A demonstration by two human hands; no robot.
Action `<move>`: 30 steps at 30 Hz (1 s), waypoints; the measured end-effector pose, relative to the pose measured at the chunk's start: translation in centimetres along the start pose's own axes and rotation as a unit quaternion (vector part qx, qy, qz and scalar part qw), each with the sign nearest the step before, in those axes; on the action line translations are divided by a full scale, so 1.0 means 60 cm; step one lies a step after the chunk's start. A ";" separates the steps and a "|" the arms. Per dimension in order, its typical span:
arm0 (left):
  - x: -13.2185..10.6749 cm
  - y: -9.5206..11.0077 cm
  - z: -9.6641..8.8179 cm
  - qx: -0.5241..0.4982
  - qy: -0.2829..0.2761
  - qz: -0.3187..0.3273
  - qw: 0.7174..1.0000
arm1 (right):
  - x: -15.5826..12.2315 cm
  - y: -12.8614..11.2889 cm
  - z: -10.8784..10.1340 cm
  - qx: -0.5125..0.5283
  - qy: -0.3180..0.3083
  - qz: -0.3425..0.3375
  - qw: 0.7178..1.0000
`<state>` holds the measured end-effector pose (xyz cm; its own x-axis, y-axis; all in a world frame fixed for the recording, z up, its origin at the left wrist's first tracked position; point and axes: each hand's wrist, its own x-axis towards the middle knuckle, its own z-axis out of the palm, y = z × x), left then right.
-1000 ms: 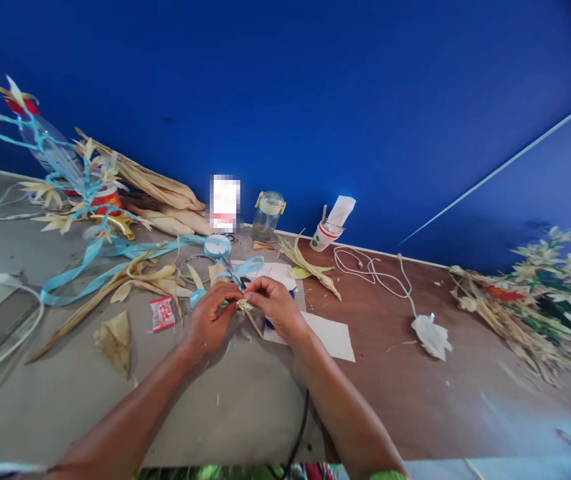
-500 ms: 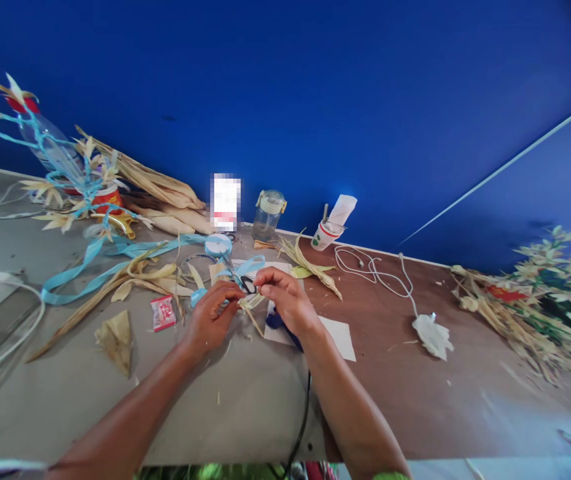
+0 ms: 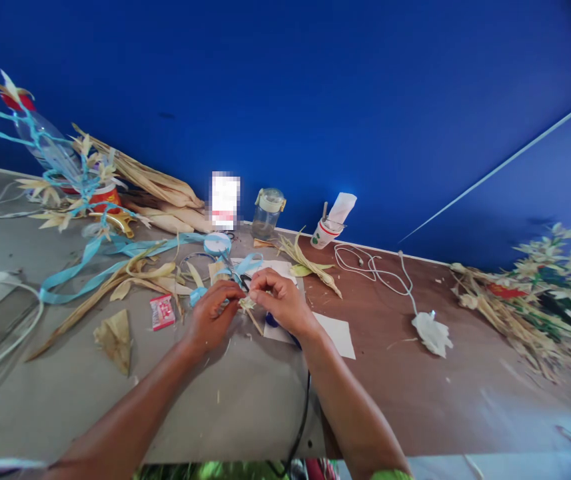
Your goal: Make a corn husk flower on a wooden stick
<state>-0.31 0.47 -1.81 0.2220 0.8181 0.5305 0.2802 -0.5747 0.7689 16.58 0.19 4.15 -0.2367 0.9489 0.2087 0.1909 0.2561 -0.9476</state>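
My left hand (image 3: 218, 308) is closed in a pinch at the table's middle, its fingertips at a small pale corn husk flower (image 3: 246, 304) with a thin straw-coloured stem. Close beside it, my right hand (image 3: 282, 303) is also pinched, its fingertips almost meeting the left ones. Anything between the right fingers is too small to make out. Just behind the fingers lie scissors (image 3: 245, 281) with dark handles, partly hidden, and light blue ribbon (image 3: 250, 263). A dark blue object (image 3: 271, 321) with a black cord sits partly under my right hand, over white paper (image 3: 334, 335).
Dried husks (image 3: 155, 180) and a blue-wrapped branch with husk flowers (image 3: 85, 180) stand left. A red packet (image 3: 162, 312) lies near my left forearm. Behind are a ribbon roll (image 3: 217, 244), a jar (image 3: 268, 215) and a paper cup (image 3: 326, 233). A white cable (image 3: 375, 267) and flower bunch (image 3: 530, 300) lie right.
My right hand has shifted slightly left, bringing its fingertips closer to those of my left hand. The left hand stays nearly in place, and the table things are unchanged.
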 end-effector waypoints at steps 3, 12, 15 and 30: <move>0.000 0.002 0.000 -0.004 0.002 -0.005 1.000 | -0.002 -0.004 -0.005 0.014 -0.022 -0.007 1.000; 0.000 0.003 0.001 0.003 -0.004 -0.015 1.000 | -0.003 -0.008 0.003 -0.040 -0.002 -0.008 0.999; 0.000 0.003 0.001 0.008 -0.006 -0.007 1.000 | -0.001 -0.003 0.002 -0.038 0.009 -0.007 0.999; -0.005 0.002 0.006 0.024 -0.018 0.016 0.999 | 0.006 0.014 -0.005 -0.055 -0.001 0.023 0.998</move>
<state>-0.03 0.15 -2.02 0.2646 0.7986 0.5406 0.3177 -0.6015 0.7330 16.96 0.83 3.52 -0.2274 0.9597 0.1652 0.3041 0.2312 -0.9242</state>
